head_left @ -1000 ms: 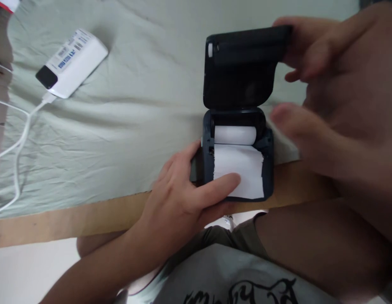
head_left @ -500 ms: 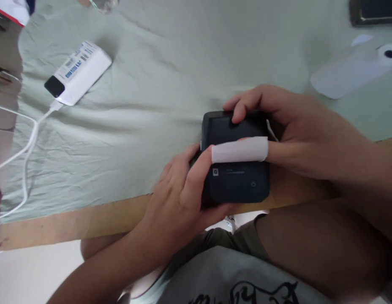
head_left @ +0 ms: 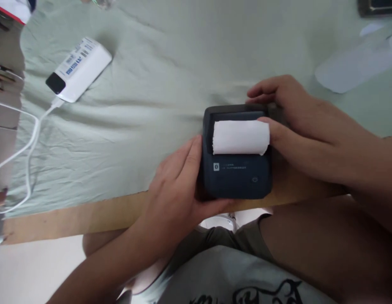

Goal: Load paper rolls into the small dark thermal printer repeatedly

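Note:
A small dark thermal printer (head_left: pixel 237 185) with a Bluetooth mark and a power button sits at the table's front edge. White paper (head_left: pixel 240 137) sticks out of its top slot and lies over the upper face. My left hand (head_left: pixel 175 185) grips the printer, fingers along its left side and thumb along the near edge. On the other side, my right hand (head_left: pixel 297 114) has its thumb at the right end of the paper. Its other fingers reach past the printer's far right corner, apart from the thumb.
A white power bank (head_left: pixel 80 69) with a plugged-in white cable (head_left: pixel 33 143) lies at the left on the green cloth (head_left: pixel 151 84). Paper from a white roll (head_left: pixel 357 69) stretches across the right side. A dark-framed object (head_left: pixel 378 7) is at the top right corner.
My left fingers have come off the printer's top to its side. My right fingers have drawn back from the printer's upper face to beyond its far corner. The paper now shows fully.

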A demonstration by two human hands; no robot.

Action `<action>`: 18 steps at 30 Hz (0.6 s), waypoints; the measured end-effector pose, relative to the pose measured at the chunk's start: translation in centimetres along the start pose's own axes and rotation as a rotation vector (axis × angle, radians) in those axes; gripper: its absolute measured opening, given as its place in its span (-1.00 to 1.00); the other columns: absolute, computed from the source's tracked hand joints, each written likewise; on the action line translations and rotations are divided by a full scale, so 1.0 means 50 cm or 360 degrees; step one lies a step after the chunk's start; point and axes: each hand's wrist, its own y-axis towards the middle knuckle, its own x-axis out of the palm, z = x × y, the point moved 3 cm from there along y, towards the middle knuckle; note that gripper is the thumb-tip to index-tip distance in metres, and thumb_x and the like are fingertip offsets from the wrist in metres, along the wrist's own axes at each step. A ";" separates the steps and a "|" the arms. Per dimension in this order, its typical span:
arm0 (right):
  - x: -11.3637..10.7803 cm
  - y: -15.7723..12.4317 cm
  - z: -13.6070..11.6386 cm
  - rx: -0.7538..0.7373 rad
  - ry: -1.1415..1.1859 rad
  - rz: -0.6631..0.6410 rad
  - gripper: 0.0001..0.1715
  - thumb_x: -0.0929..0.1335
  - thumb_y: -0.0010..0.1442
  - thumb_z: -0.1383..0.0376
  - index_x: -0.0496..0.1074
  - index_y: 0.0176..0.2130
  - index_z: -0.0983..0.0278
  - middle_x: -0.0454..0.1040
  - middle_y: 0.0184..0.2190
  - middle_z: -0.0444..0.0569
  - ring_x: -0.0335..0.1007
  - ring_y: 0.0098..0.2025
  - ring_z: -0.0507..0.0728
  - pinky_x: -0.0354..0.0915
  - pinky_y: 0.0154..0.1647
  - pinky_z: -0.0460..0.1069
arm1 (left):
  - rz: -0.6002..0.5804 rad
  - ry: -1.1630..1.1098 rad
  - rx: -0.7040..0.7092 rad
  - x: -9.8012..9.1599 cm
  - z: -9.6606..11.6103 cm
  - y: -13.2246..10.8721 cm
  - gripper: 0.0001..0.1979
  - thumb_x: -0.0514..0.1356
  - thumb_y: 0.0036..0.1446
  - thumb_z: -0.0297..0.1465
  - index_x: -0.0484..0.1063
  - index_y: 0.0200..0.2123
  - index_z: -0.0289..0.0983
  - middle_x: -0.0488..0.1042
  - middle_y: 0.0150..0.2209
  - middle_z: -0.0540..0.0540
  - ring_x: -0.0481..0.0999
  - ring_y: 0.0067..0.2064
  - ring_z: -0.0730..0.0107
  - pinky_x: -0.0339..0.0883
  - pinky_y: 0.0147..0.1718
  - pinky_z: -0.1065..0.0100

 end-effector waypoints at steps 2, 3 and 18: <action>0.000 -0.004 0.006 0.0051 -0.0027 -0.0056 -0.13 0.20 0.49 -0.38 0.33 0.48 0.00 0.63 0.02 0.04 0.68 0.07 0.41 0.59 0.14 0.41 | 0.0011 -0.0032 0.0010 -0.008 -0.004 0.003 0.06 0.60 0.24 0.13 0.28 0.60 -0.12 0.60 0.45 -0.36 0.69 0.40 -0.32 0.67 0.33 -0.25; 0.001 -0.004 0.007 0.0034 -0.0030 -0.0091 -0.07 0.20 0.48 -0.40 0.29 0.53 0.02 0.64 -0.03 0.04 0.68 -0.01 0.41 0.60 0.06 0.40 | 0.0028 -0.0034 0.0015 -0.010 -0.006 0.004 0.03 0.58 0.26 0.17 0.31 0.59 -0.10 0.62 0.43 -0.34 0.70 0.38 -0.30 0.68 0.32 -0.24; -0.025 -0.016 -0.026 -0.0281 -0.0174 0.0124 -0.12 0.44 0.37 -0.37 0.48 0.41 0.03 0.60 0.18 0.06 0.67 0.07 0.34 0.66 0.14 0.35 | 0.0052 0.0075 0.0066 0.001 -0.008 0.000 0.15 0.57 0.24 0.20 0.16 0.65 -0.10 0.62 0.44 -0.37 0.72 0.37 -0.37 0.68 0.29 -0.28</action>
